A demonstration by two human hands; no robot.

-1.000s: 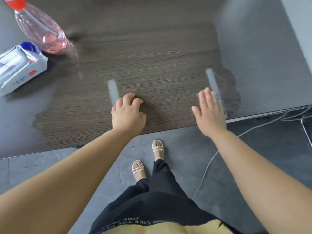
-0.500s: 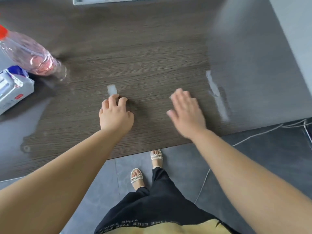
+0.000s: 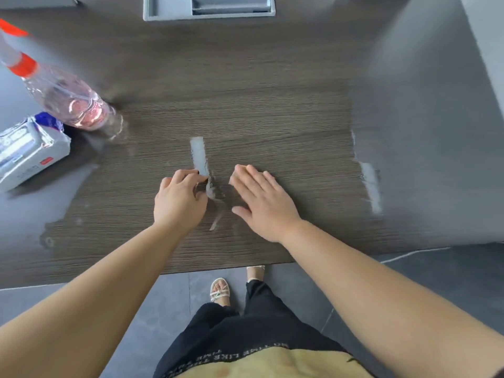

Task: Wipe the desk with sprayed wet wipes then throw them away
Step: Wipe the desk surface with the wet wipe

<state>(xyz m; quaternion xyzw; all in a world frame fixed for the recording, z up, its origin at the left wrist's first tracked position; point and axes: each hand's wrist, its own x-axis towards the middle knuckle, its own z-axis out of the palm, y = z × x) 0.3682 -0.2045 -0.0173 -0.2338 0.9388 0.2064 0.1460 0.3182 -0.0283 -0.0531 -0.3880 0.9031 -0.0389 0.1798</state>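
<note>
Person stands at the near edge of a dark wood-grain desk (image 3: 272, 77), both arms out over it; L hand, i.e. left hand (image 3: 178, 203), has fingers curled in, tips pinching the near end of a pale, thin wet wipe (image 3: 198, 154) that lies flat on the top and runs straight away from them; a crumpled, see-thru bit of it sits just right of the knuckles. R hand, i.e. right hand (image 3: 263, 205), lies palm down on the desk just beside the left, fingers straight and together, holding nothing; not touching the wipe as far as I can tell. Well off to the right a second pale strip (image 3: 371, 186) lies on the desk by itself, prob. another wipe, can't be sure. Far left: spray bottle (image 3: 68, 105) w/ pink liquid and orange collar, standing; touching or nearly touching it, a white-and-blue wipes pack (image 3: 30, 154). Grey tray (image 3: 169, 16) at the far edge, centre. Below the desk edge: grey tile floor (image 3: 436, 282), pale sandals (image 3: 219, 291), thin white cable (image 3: 414, 252) on the right.
</note>
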